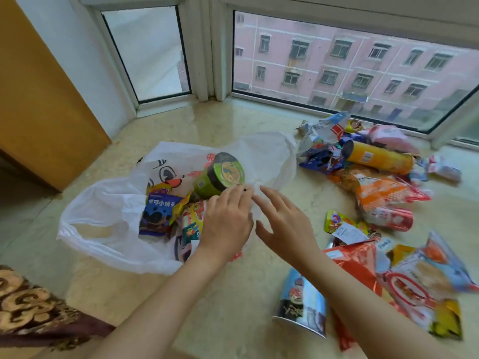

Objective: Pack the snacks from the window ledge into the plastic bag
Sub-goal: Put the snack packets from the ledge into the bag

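A white plastic bag (103, 211) lies open on the marble window ledge (228, 294). Inside it are a blue biscuit packet (158, 213), other small packets and a green noodle cup (220, 174) lying on its side. My left hand (228, 218) rests at the bag's right edge, its straight fingers touching the green cup and the plastic. Just to its right my right hand (282, 221) hovers with fingers spread, holding nothing. Unpacked snacks lie to the right: a yellow chip tube (381, 158), an orange bag (381, 193), a red bag (360, 260) and a blue cup (303, 304).
Windows close off the ledge at the back. An orange wooden panel (39, 94) stands at the left. A brown patterned cloth (33, 309) lies at the near left corner. More packets are piled at the far right near the window frame.
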`<state>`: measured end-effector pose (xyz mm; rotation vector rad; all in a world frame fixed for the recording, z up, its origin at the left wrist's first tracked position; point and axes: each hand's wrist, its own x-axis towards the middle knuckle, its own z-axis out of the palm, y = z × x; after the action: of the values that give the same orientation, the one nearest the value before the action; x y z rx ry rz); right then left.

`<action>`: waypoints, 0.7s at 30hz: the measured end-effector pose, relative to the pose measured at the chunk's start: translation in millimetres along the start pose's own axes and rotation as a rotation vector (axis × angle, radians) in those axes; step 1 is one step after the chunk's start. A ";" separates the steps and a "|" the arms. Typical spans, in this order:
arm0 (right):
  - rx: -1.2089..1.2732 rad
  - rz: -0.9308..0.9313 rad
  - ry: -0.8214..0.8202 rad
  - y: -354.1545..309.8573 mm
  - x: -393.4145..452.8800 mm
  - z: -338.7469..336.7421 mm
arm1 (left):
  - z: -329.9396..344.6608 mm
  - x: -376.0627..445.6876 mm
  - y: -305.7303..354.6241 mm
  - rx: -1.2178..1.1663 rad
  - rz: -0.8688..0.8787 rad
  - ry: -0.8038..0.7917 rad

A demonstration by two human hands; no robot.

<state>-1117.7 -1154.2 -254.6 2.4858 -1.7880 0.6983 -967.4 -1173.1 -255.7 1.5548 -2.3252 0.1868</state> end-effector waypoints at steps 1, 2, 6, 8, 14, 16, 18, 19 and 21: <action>-0.016 -0.007 0.002 12.1 -9.4 -7.5 | 0.6 0.7 13.5 -0.001 0.005 -0.010; -0.032 -0.018 0.002 25.3 -19.1 -13.7 | 1.7 0.8 26.9 0.002 0.009 -0.016; -0.087 -0.027 -0.053 81.6 -57.5 -36.5 | 13.2 0.0 79.2 0.061 0.068 -0.009; -0.105 -0.010 -0.101 108.4 -73.9 -44.1 | 23.2 -3.3 102.4 0.109 0.102 -0.022; -0.136 -0.023 -0.270 165.6 -117.1 -48.5 | 57.6 -18.8 160.0 0.092 0.024 -0.251; -0.156 -0.047 -0.354 173.1 -128.7 -47.4 | 63.5 -27.1 169.8 0.016 -0.079 -0.350; -0.163 -0.013 -0.470 174.8 -136.8 -47.5 | 67.6 -38.7 171.7 -0.038 -0.203 -0.476; -0.163 0.010 -0.523 175.2 -140.3 -46.8 | 68.2 -45.2 171.4 -0.054 -0.258 -0.536; -0.148 0.047 -0.631 177.3 -145.8 -44.3 | 68.0 -55.2 170.0 -0.093 -0.344 -0.640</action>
<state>-1329.9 -1074.0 -310.8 2.7527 -1.9608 -0.2588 -1117.9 -1077.8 -325.4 2.1629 -2.3804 -0.5737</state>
